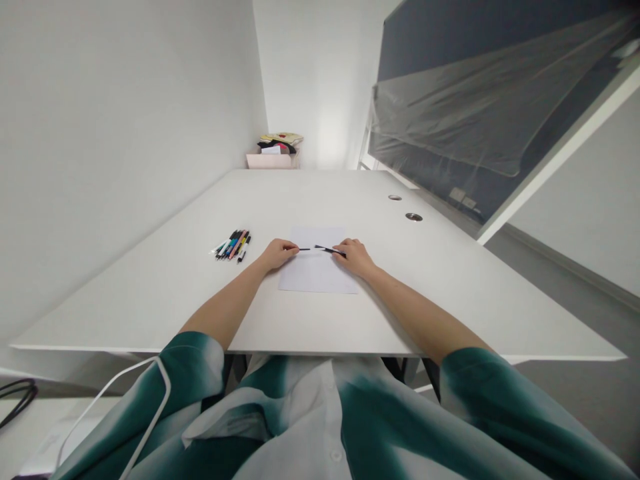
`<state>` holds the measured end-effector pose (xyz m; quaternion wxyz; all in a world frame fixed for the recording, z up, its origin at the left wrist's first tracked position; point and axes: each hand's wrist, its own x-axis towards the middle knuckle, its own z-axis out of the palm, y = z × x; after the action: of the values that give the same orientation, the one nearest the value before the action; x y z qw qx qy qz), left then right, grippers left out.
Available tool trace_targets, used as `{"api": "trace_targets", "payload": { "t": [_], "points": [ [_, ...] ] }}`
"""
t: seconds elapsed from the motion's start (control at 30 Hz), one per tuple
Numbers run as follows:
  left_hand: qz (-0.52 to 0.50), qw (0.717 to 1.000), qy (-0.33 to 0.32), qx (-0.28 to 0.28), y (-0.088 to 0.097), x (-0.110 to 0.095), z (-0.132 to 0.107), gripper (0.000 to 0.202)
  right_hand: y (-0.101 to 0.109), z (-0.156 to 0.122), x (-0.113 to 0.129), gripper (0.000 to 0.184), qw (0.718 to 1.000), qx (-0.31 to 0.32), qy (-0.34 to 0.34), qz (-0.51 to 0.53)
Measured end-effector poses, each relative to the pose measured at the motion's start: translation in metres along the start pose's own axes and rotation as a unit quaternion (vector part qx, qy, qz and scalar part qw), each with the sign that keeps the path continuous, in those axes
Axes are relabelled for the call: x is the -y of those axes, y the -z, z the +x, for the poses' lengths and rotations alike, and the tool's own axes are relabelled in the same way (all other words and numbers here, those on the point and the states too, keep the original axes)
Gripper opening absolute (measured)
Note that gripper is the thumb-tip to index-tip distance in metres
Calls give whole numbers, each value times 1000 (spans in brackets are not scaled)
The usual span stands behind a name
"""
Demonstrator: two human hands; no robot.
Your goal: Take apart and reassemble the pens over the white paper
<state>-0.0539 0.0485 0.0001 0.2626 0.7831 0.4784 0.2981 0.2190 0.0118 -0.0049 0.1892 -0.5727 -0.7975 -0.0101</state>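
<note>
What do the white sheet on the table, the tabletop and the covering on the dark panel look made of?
White sheet: probably paper, matte; thin, flat, straight-edged.
Tabletop: perhaps laminate or painted board, white; smooth, even surface.
Covering: likely clear plastic film, glossy; wrinkled, with the dark panel showing through.

The table [320, 327] is viewed from the wearer's head, forward and downward; the shirt [310, 427] is caught close below, the far wall [320, 73] well beyond.

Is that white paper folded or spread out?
Spread out: the white paper lies flat on the table, its two near corners and straight near edge showing.
</note>
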Motion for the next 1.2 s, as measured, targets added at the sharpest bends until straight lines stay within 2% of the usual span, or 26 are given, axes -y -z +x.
{"api": "trace_targets", "payload": {
  "t": [0.2,0.47,0.77,1.2],
  "points": [
    [4,1000,5,6,0,0,-1,37,8,-1,-1,27,1000,17,-13,-16],
    [4,1000,4,12,-1,1,-1,39,11,-1,0,31,998,33,-26,-36],
    [-13,1000,20,0,4,3,-3,39,16,-2,-13,32,999,15,-41,-30],
    [-17,1000,25,-3,5,0,-5,37,13,-2,-15,29,1000,-6,-12,6]
  ]
}}
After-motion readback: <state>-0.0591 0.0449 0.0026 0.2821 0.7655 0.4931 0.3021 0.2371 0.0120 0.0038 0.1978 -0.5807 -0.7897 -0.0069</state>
